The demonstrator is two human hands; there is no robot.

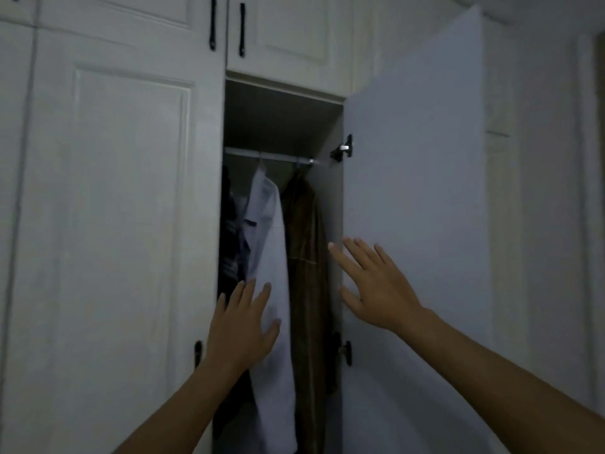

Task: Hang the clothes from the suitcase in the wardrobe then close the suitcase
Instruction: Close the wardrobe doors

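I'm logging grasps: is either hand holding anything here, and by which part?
Nothing is held: left hand is open before the white shirt; right hand open near the door.

Both bare arms reach up and forward. The left hand (240,326) is flat, fingers straight and spread a little. The right hand (373,285) is higher, palm forward, fingers straight and apart.

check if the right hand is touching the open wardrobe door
Cannot tell. In the head view the right hand, fingers spread, overlaps the open door at its hinge edge, but neither contact nor a gap shows plainly.
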